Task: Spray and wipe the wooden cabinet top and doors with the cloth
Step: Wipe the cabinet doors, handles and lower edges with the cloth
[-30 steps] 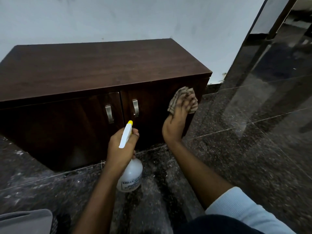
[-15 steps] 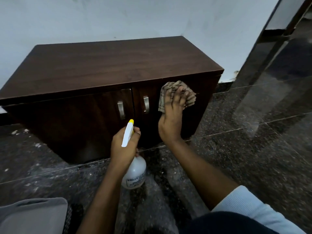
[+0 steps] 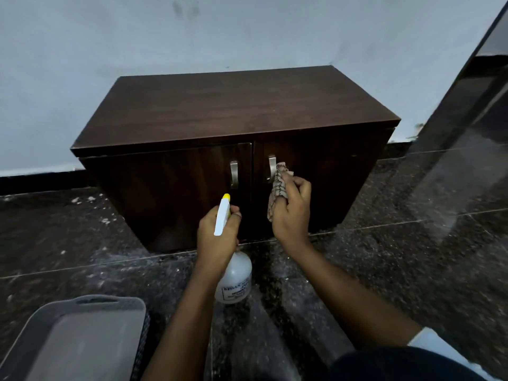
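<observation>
at 12 o'clock, against a pale wall (image 3: 82, 78) and on a dark speckled floor (image 3: 384, 270), a dark wooden cabinet (image 3: 233, 105) with both doors closed.

grips a crumpled checked cloth (image 3: 277, 188) in the right hand (image 3: 291, 213), fingers curled round the bunch. lets the cloth stick out at 11 o'clock from the knuckles, up against the right door (image 3: 324, 182). top edge of the cloth touching or just beside the right handle (image 3: 271, 167); cannot tell which.

wraps the left hand (image 3: 217, 235) round the neck of the spray bottle (image 3: 233, 281), fingers curled, one finger forward by the trigger. keeps the bottle body hanging toward 6 o'clock and the yellow-tipped nozzle aimed at 12 o'clock, near the seam between the doors and below the left handle (image 3: 234, 174).

probably mid-wipe on the doors, with the top looking dry and streak-free, though hard to judge in this dim light.

turns, for the coming move, on the right handle: at 11 o'clock from the right hand, long axis running 12 to 6, far closer to the cloth than to the bottle. calls for a stroke up and down along that bar, not across. left door (image 3: 170, 193) at 10 o'clock from the nozzle, nearer the left hand, likely next for a spray.

at 7 o'clock, a grey plastic basket (image 3: 82, 325), blurred.
</observation>
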`<state>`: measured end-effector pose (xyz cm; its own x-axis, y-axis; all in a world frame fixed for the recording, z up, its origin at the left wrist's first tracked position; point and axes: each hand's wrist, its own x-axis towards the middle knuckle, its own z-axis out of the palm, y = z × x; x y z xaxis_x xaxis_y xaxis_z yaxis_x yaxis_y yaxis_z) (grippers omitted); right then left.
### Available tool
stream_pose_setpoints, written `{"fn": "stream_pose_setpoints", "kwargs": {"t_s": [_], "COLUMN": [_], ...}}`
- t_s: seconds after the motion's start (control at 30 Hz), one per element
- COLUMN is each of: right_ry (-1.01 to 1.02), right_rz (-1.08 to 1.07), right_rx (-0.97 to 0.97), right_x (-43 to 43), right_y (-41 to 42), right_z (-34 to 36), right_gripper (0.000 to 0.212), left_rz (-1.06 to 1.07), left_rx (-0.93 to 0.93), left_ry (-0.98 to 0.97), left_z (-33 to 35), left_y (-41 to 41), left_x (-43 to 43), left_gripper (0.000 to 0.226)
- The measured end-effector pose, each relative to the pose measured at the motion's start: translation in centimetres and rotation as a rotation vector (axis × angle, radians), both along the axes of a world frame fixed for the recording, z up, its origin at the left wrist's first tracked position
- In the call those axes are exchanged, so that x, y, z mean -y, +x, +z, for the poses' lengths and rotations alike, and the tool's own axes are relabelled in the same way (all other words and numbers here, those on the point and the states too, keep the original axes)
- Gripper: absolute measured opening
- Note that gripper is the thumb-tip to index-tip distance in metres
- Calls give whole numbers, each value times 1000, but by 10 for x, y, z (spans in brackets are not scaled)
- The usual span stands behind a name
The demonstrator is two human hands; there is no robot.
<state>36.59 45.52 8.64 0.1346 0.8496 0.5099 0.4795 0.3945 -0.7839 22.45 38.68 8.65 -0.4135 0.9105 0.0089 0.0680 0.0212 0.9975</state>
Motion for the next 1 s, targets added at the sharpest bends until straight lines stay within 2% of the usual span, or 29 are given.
{"fn": "stream_pose_setpoints", "kwargs": {"t_s": [0.17,0.23,0.3,0.43,0.5,0.63,0.7,0.77,0.87,0.93,1.0], "right_ry": [-210,-271,-302,-353,-392,-521,-556,-563,-496,-433,-395], "right_rz": [28,63,93,136,160,303,328,330,359,344,383], "right_rx": [-360,-392,-302,43,46,-468,-599,-638,-549,-355,-140], "right_x": [-15,-13,-15,-23,-22,-15,-20,-23,-15,-19,-26], "right_y": [0,5,13,19,22,28,30,30,32,36,38], "right_z": [36,44,44,58,64,66,58,51,43,44,48], "right_gripper": [17,15,19,29,30,34,33,32,26,17,18], "left_rz": [-6,-12,-9,3,-1,-14,-1,19,34,32,21], "left_rx": [18,18,23,27,21,43,26,26,22,25,34], "left_ry": [8,4,-7,-13,-2,5,8,-5,-20,-21,-21], "left_z": [3,1,-1,3,6,8,6,1,-1,1,4], "left_y": [1,0,2,7,9,10,5,0,-2,-1,0], "left_x": [7,9,8,7,8,11,12,14,16,14,12], "left_gripper": [11,11,12,13,14,12,11,12,13,13,12]}}
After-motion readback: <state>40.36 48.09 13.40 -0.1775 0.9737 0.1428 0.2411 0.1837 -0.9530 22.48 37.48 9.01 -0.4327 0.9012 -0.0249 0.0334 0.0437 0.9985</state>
